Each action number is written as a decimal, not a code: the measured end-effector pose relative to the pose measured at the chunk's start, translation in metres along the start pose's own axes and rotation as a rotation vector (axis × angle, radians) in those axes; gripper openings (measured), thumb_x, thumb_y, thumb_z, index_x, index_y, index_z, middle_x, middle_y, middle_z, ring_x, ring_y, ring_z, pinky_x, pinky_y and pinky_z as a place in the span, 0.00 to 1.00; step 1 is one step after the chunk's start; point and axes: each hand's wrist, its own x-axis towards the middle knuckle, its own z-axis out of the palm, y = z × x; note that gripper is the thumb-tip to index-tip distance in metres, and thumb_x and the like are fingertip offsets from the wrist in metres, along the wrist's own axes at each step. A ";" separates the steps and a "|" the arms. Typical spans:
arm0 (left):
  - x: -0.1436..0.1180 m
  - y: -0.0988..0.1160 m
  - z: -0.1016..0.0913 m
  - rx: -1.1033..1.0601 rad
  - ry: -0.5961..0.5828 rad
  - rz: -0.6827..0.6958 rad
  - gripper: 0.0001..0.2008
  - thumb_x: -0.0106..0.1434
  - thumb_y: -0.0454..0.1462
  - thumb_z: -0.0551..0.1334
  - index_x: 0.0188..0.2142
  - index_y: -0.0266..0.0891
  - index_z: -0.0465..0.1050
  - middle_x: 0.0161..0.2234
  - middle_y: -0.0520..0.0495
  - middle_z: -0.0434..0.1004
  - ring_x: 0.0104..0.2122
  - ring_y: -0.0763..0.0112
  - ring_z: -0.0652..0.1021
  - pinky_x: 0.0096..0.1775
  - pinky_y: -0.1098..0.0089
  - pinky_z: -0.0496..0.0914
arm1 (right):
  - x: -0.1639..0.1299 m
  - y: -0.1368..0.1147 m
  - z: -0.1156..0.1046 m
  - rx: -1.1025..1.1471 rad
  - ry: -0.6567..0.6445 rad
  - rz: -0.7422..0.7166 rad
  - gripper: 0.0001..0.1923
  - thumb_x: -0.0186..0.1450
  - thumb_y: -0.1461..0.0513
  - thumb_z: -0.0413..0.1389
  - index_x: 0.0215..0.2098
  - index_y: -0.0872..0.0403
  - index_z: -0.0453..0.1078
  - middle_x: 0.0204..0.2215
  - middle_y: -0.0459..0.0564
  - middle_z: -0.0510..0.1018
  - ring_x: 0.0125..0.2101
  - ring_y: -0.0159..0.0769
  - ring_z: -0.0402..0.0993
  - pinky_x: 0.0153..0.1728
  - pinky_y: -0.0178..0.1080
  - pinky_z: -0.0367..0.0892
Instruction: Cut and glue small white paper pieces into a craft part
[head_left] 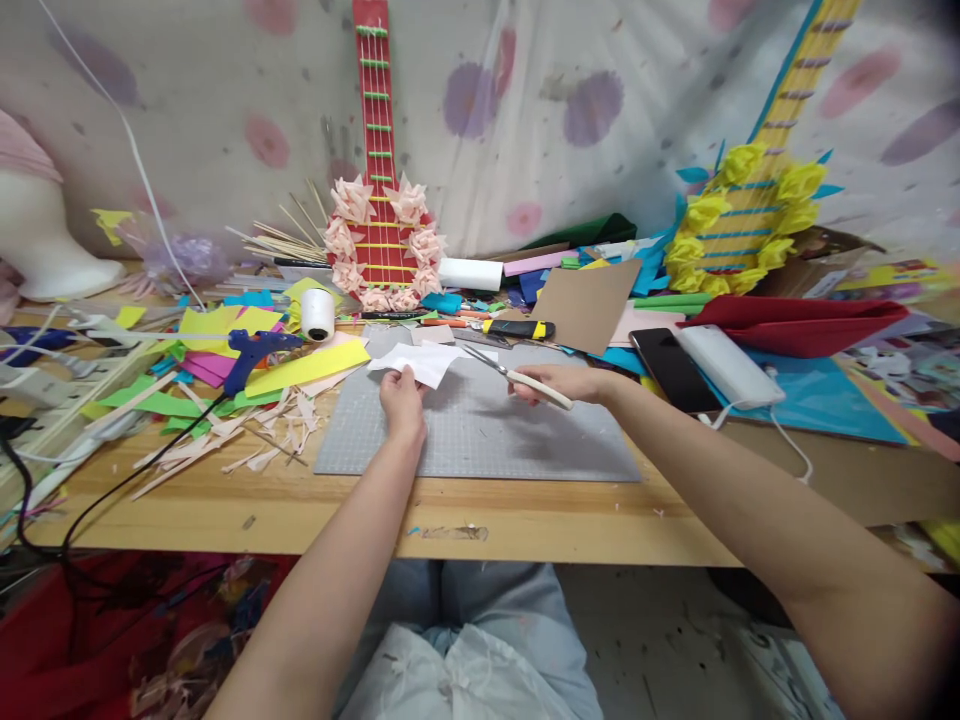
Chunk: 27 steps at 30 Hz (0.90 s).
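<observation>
My left hand pinches a piece of white paper by its near edge, above the grey cutting mat. In my right hand is a pair of scissors with pale handles. Their blades point left toward the paper's right edge; whether they touch it I cannot tell. Behind the paper, a black and yellow utility knife lies near the mat's far edge.
A blue glue gun and paper scraps lie left. Behind stand a red paper guitar and a yellow one. At right are a phone and a white power bank with a cable.
</observation>
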 end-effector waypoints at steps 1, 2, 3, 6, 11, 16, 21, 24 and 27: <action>0.001 -0.001 -0.001 -0.003 0.000 0.015 0.06 0.55 0.36 0.54 0.27 0.39 0.55 0.28 0.50 0.72 0.30 0.76 0.75 0.36 0.71 0.70 | 0.001 -0.004 0.002 0.038 -0.064 0.026 0.20 0.53 0.47 0.53 0.33 0.55 0.62 0.28 0.46 0.67 0.27 0.29 0.63 0.27 0.32 0.60; 0.002 -0.002 -0.002 -0.007 0.000 0.026 0.06 0.55 0.37 0.55 0.27 0.39 0.55 0.28 0.50 0.72 0.30 0.76 0.75 0.36 0.70 0.70 | 0.003 -0.008 0.003 0.068 -0.122 0.057 0.21 0.53 0.46 0.53 0.32 0.56 0.62 0.26 0.46 0.67 0.26 0.29 0.64 0.26 0.32 0.60; 0.002 -0.003 -0.002 -0.012 -0.002 0.034 0.06 0.55 0.37 0.55 0.27 0.39 0.55 0.28 0.50 0.71 0.30 0.76 0.75 0.36 0.70 0.70 | 0.004 -0.012 0.005 0.087 -0.172 0.089 0.22 0.52 0.45 0.53 0.32 0.56 0.62 0.25 0.46 0.67 0.25 0.29 0.64 0.25 0.32 0.60; 0.003 -0.005 -0.003 -0.025 -0.013 0.043 0.07 0.55 0.38 0.55 0.28 0.39 0.55 0.27 0.51 0.71 0.29 0.76 0.75 0.36 0.70 0.70 | 0.012 -0.018 0.009 0.090 -0.251 0.142 0.26 0.50 0.43 0.54 0.31 0.57 0.63 0.22 0.45 0.67 0.22 0.28 0.64 0.23 0.32 0.60; 0.002 -0.005 -0.004 -0.025 -0.028 0.048 0.07 0.55 0.38 0.55 0.27 0.39 0.55 0.27 0.51 0.71 0.29 0.76 0.75 0.36 0.70 0.70 | 0.023 -0.020 0.011 0.110 -0.283 0.138 0.28 0.50 0.41 0.52 0.32 0.58 0.65 0.22 0.46 0.69 0.21 0.28 0.65 0.23 0.33 0.60; 0.001 -0.003 -0.004 -0.056 -0.026 0.050 0.07 0.54 0.38 0.55 0.28 0.39 0.56 0.29 0.50 0.72 0.32 0.74 0.76 0.37 0.69 0.69 | 0.013 -0.014 0.000 0.112 -0.362 0.148 0.30 0.51 0.41 0.51 0.35 0.58 0.66 0.23 0.47 0.71 0.22 0.28 0.66 0.24 0.32 0.61; 0.001 -0.004 -0.002 -0.023 -0.024 0.048 0.07 0.54 0.38 0.55 0.27 0.39 0.56 0.29 0.49 0.73 0.32 0.74 0.75 0.36 0.70 0.70 | 0.007 -0.010 -0.006 0.125 -0.328 0.104 0.31 0.50 0.40 0.49 0.36 0.58 0.65 0.22 0.46 0.70 0.22 0.28 0.66 0.24 0.32 0.61; 0.001 -0.005 -0.003 -0.053 -0.024 0.050 0.07 0.54 0.38 0.55 0.27 0.39 0.56 0.29 0.50 0.72 0.31 0.75 0.75 0.36 0.70 0.70 | 0.018 -0.010 0.000 0.106 -0.303 0.081 0.29 0.51 0.40 0.50 0.34 0.57 0.65 0.22 0.45 0.69 0.21 0.27 0.64 0.24 0.32 0.60; 0.000 -0.003 -0.003 -0.073 -0.031 0.036 0.07 0.54 0.38 0.56 0.27 0.38 0.57 0.29 0.50 0.73 0.31 0.75 0.75 0.37 0.70 0.69 | 0.031 -0.012 0.008 0.114 -0.297 0.051 0.26 0.53 0.42 0.50 0.33 0.56 0.65 0.22 0.44 0.68 0.21 0.27 0.64 0.24 0.32 0.60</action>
